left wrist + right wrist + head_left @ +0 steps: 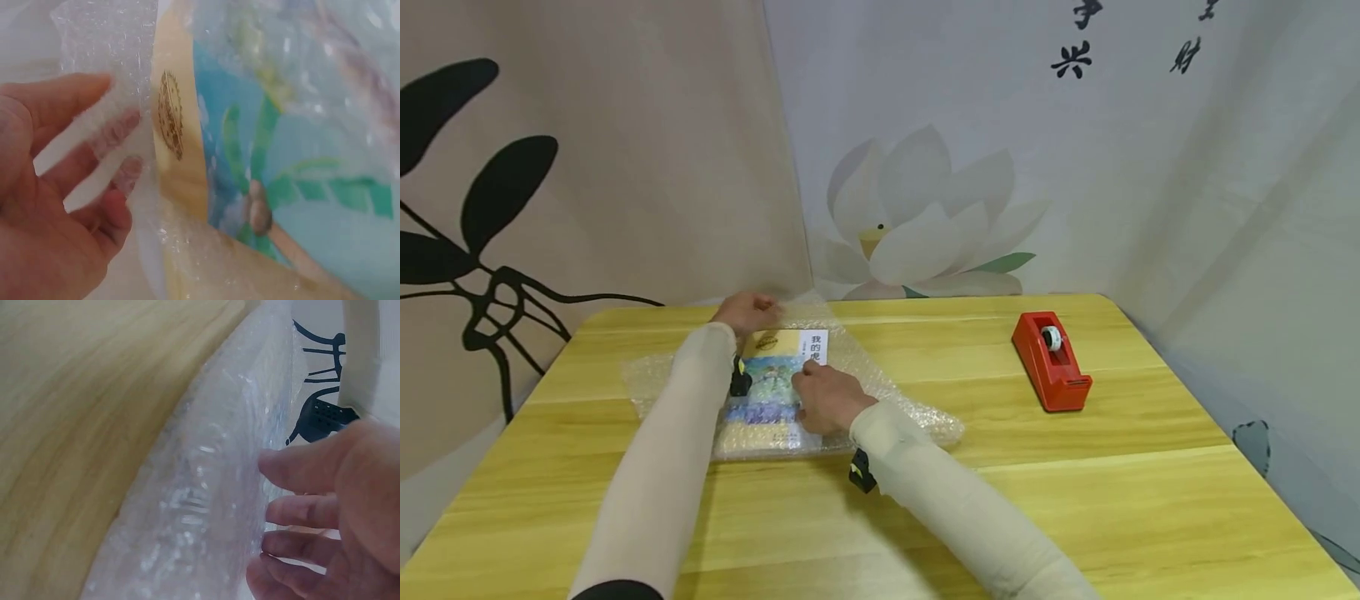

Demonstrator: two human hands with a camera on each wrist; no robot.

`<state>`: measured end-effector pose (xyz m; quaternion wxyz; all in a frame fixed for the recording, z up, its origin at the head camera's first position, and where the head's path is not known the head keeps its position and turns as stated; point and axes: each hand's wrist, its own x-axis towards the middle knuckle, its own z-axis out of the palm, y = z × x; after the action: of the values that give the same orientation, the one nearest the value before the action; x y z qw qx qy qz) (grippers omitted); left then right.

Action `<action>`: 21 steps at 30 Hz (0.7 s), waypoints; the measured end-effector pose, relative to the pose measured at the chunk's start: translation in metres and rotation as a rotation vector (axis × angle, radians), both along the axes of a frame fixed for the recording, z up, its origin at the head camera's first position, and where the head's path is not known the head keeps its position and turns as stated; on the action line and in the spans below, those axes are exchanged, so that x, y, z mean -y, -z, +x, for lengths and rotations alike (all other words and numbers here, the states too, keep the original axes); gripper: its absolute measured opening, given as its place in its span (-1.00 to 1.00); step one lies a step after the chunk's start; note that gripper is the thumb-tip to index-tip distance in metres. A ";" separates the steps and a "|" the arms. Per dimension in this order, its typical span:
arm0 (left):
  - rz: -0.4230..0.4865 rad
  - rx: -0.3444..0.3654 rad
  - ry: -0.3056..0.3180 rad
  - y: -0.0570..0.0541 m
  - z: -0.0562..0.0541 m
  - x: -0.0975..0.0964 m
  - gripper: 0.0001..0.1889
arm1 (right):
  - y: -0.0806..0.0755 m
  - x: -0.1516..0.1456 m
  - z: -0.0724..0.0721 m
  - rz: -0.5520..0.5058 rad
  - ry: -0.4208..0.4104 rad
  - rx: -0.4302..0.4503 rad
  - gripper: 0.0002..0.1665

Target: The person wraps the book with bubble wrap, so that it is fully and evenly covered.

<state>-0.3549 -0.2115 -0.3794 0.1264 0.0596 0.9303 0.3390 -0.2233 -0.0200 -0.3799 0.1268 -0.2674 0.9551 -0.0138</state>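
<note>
A book (772, 374) with a blue and yellow illustrated cover lies on a sheet of bubble wrap (895, 400), part of which folds over the cover. At the book's far edge, my left hand (748, 313) holds the wrap's raised edge; in the left wrist view the film (106, 44) passes between the thumb and the fingers, some of which show through it. My right hand (831, 398) rests on the right side of the book, its fingertips (275, 464) touching the wrap along the near side in the right wrist view.
A red tape dispenser (1052, 362) with a roll of tape stands on the right part of the wooden table (1000, 500). Behind the table hangs a curtain (925, 83) with a lotus print and dark lettering. Each wrist carries a small black camera.
</note>
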 end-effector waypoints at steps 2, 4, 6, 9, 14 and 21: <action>-0.010 -0.038 0.024 -0.003 0.003 -0.003 -0.54 | 0.000 0.000 0.000 0.005 0.002 -0.001 -0.44; -0.025 -0.072 0.043 -0.006 0.005 -0.006 -0.57 | -0.001 0.000 -0.001 0.011 0.002 -0.001 -0.44; -0.034 -0.102 0.059 -0.008 0.006 -0.008 -0.61 | -0.001 0.000 -0.001 0.011 0.001 0.005 -0.43; -0.035 -0.150 0.091 -0.009 0.008 -0.009 -0.66 | -0.002 0.000 -0.001 0.005 -0.001 0.012 -0.43; -0.039 -0.193 0.123 -0.012 0.014 -0.011 -0.74 | -0.002 -0.002 -0.001 -0.012 -0.002 0.013 -0.43; -0.065 -0.216 0.192 -0.013 0.023 -0.009 -0.80 | -0.003 -0.003 -0.001 -0.020 -0.005 0.007 -0.42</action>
<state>-0.3315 -0.2025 -0.3662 0.0593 0.1802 0.9391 0.2864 -0.2244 -0.0174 -0.3774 0.1277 -0.2710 0.9538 -0.0238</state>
